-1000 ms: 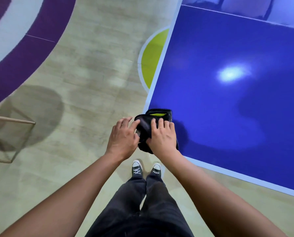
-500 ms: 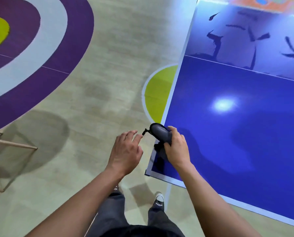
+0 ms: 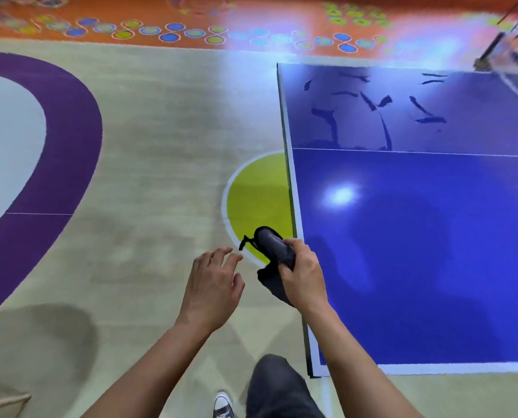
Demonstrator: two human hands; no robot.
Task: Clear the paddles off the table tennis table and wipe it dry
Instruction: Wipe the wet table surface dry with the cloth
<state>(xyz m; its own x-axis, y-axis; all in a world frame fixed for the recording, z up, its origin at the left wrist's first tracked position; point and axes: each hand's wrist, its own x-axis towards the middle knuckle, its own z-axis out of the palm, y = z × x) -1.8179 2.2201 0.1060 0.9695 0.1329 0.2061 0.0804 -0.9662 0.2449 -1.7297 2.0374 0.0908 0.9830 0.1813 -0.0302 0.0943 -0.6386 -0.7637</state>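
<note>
Black fabric pouch: gripped in the right hand, beside the blue table tennis table edge.
Left hand: fingers loosely spread, empty, near the pouch.

A yellow-green circle and purple arc mark the beige floor.

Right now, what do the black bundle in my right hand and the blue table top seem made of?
Black bundle: likely soft matte fabric; it folds and droops below the right hand. Table top: hard, smooth painted board, glossy; it mirrors a lamp glare.
</note>
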